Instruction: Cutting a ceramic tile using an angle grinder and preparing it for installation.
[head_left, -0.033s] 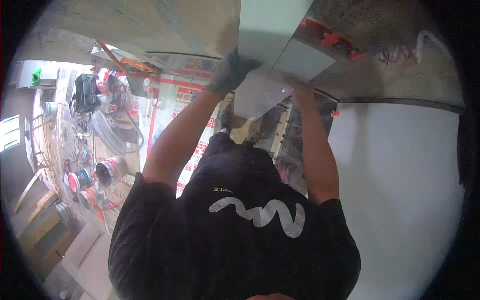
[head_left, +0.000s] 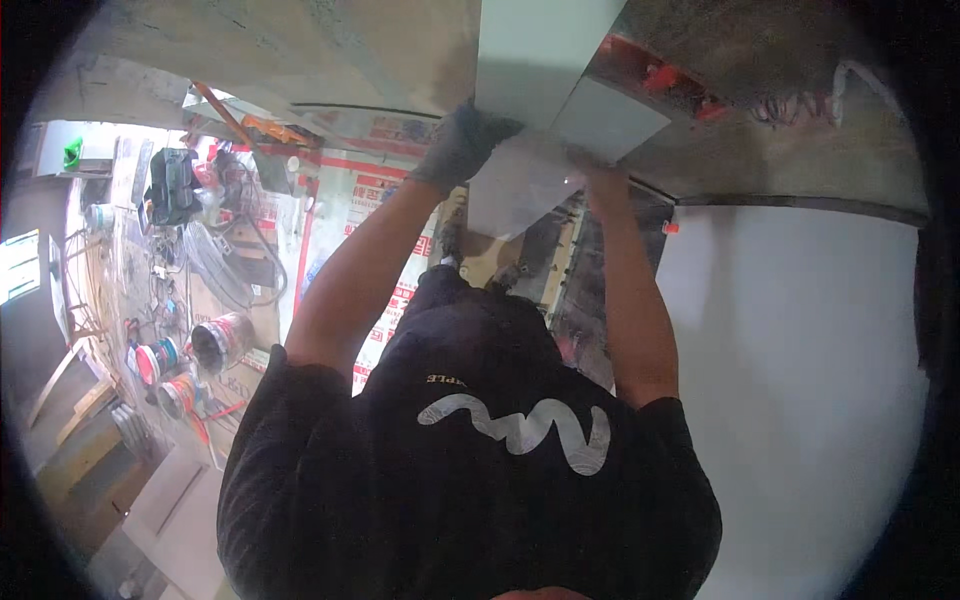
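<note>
A pale, smooth tile or panel piece (head_left: pixel 510 195) hangs between my hands, its lower end tapering to a slanted edge. My left hand (head_left: pixel 465 145), in a grey glove, is closed on its upper left edge, with the fingers reaching over its face. My right hand (head_left: pixel 600 185) is at the right side of the piece; its fingers are dim and blurred, with a small bright spot beside them. A long white panel (head_left: pixel 545 45) lies against the rough surface just beyond, and a smaller pale panel (head_left: pixel 615 120) adjoins it on the right.
A rough grey wall (head_left: pixel 270 50) spans the far side, with a red-edged recess (head_left: pixel 660 75) in it. A large white board (head_left: pixel 790 330) stands at right. At left are buckets (head_left: pixel 222 342), a black bag (head_left: pixel 172 187), hoses (head_left: pixel 215 265) and boards (head_left: pixel 85 400). Printed sheeting (head_left: pixel 375 200) covers the floor.
</note>
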